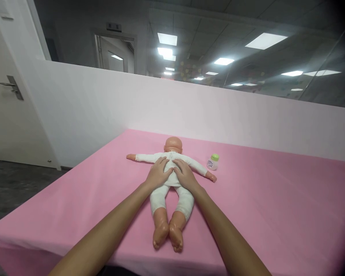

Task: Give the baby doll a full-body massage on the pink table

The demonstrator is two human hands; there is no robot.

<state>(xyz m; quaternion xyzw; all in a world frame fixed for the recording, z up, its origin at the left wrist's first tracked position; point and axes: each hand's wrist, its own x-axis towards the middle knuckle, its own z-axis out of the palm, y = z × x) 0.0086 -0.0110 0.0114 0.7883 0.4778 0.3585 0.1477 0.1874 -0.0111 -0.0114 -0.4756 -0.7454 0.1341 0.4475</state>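
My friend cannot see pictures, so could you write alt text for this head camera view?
Two bare hands, left hand and right hand, rest flat on the back of a baby doll lying face down, arms spread, on a pink table. A small bottle with a green cap stands beside the doll's arm.

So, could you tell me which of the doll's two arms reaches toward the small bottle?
The doll's arm on the picture's right; its bare hand lies just below the green-capped bottle, while the other arm points away to the left.
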